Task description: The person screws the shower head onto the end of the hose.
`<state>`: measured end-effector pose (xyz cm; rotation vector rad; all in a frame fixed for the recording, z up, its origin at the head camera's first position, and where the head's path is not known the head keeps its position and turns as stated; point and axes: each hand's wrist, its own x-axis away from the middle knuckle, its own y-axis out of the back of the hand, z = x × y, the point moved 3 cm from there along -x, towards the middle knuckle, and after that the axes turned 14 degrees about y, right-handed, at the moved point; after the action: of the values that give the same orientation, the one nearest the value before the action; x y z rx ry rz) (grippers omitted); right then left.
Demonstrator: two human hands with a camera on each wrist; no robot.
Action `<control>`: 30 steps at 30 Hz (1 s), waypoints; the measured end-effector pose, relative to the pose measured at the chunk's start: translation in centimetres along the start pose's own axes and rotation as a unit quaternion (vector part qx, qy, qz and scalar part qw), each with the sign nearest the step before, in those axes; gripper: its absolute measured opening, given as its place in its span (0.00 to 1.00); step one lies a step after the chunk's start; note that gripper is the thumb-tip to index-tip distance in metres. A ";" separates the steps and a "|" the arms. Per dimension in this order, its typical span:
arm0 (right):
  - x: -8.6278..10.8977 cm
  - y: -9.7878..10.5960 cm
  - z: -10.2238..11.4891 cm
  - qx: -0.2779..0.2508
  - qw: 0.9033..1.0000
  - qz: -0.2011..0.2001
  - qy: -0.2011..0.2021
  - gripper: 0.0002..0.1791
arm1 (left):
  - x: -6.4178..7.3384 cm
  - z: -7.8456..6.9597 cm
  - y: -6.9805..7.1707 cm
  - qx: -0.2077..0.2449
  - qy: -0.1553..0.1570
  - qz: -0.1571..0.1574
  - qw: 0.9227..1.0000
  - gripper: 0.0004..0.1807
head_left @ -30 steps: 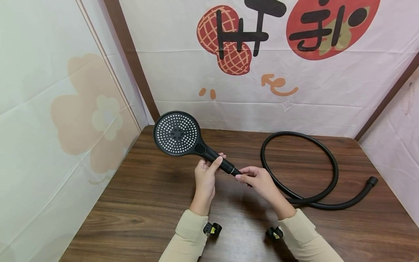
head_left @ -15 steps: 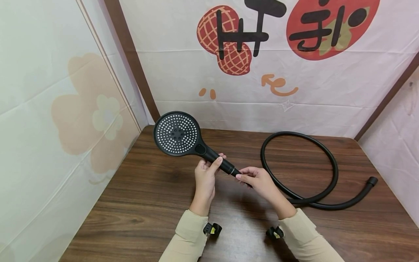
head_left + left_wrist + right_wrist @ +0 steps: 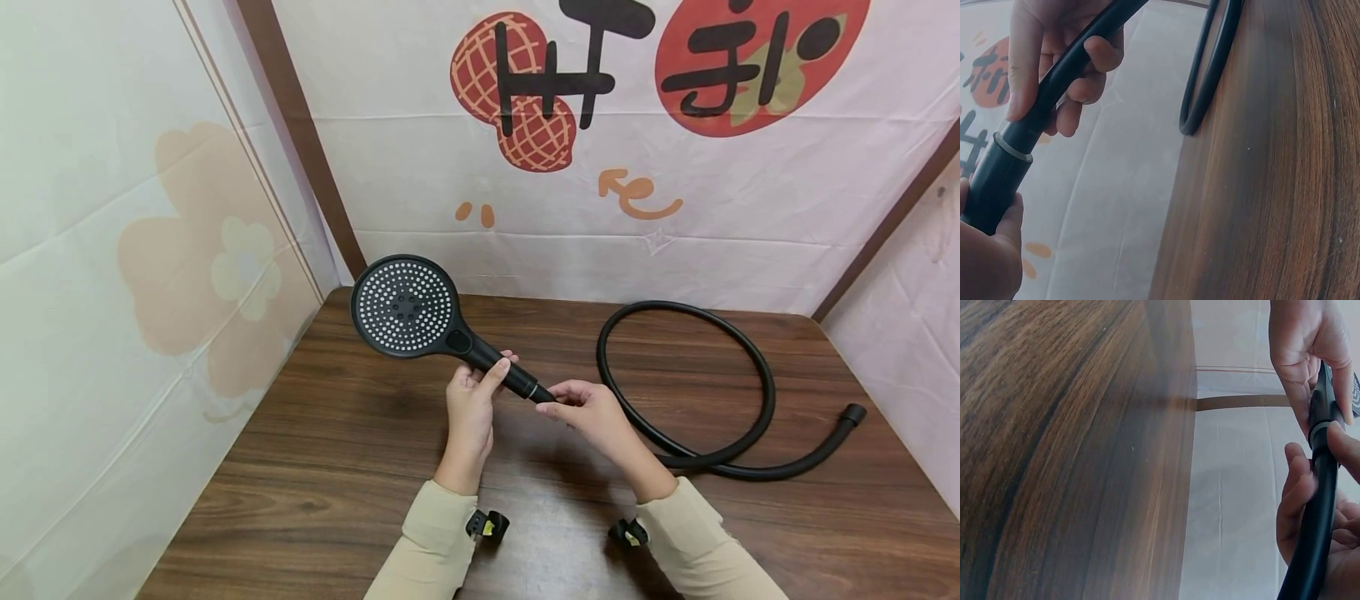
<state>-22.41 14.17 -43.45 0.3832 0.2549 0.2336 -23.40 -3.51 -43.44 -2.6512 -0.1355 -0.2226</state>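
Note:
A black shower head [image 3: 405, 306] with a pale-dotted spray face is held up over the table, its face toward the head camera. My left hand [image 3: 471, 408] grips its handle [image 3: 486, 357], thumb along the front. At the handle's lower end, a light ring [image 3: 1012, 149] shows at the joint with the hose's end fitting [image 3: 543, 395]. My right hand [image 3: 596, 417] pinches that fitting between thumb and fingers. In the right wrist view the black hose [image 3: 1311, 550] runs down from the joint across the right palm.
The rest of the hose [image 3: 765, 379] lies in a loop on the right of the wooden table [image 3: 315, 467]. Its other end fitting [image 3: 853, 414] points up near the right edge. A printed cloth wall [image 3: 420, 167] stands behind the table, with more cloth at both sides.
My right thumb and fingers have shifted slightly round the hose's end fitting. My left hand, the shower head and the hose loop stay in place.

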 end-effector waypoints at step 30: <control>0.0 0.3 0.2 0.014 1.000 0.013 0.011 0.12 | 0.1 0.0 -0.2 -0.007 0.003 0.009 1.000 0.21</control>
<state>-22.41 14.41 -43.16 0.4114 0.2744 0.2608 -23.31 -3.31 -43.27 -2.6637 -0.1082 -0.2251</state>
